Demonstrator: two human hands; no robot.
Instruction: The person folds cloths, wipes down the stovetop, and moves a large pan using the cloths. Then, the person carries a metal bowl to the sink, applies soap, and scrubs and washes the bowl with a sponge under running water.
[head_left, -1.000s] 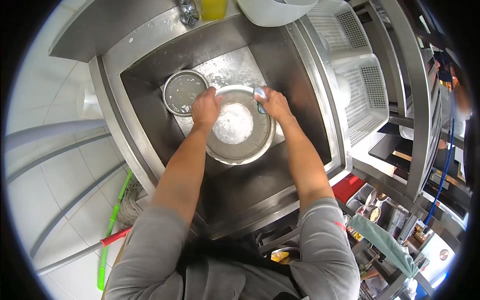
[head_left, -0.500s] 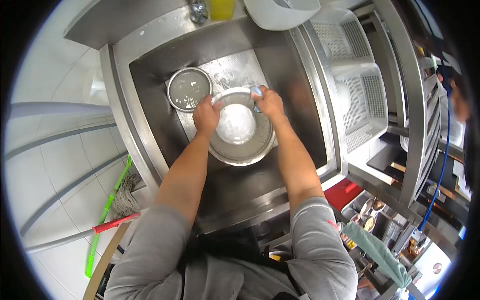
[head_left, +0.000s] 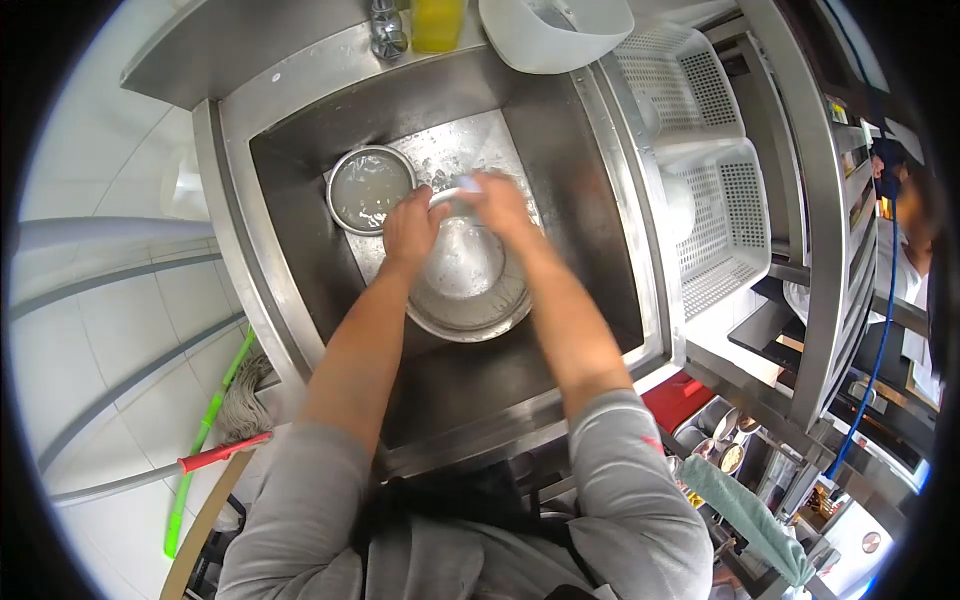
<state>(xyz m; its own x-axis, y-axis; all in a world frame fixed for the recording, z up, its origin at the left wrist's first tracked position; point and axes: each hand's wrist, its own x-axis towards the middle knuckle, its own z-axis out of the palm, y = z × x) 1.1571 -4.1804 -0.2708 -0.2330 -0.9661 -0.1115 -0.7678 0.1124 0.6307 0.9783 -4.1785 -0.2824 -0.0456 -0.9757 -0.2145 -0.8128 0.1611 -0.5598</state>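
A wide, round metal bowl (head_left: 460, 262) sits tilted in the steel sink (head_left: 585, 215). My left hand (head_left: 411, 228) is closed on its upper left rim. At the far rim my right hand (head_left: 497, 204), blurred by motion, presses a small pale blue cloth or sponge (head_left: 468, 184); its exact kind is too smeared to tell. Left of the bowl, a smaller round metal pan (head_left: 372, 190) filled with cloudy water rests on the sink floor, close to my left fingers.
Behind the sink stand a metal tap part (head_left: 387, 30), a yellow container (head_left: 437, 25) and a white tub (head_left: 555, 35). White perforated baskets (head_left: 725, 215) line the right side. A mop (head_left: 245, 400) leans at the left. Another person (head_left: 910, 220) is at the far right.
My right hand has moved left along the bowl's far rim with the blue cloth or sponge. The left hand keeps its hold on the rim. The whole view has shifted slightly.
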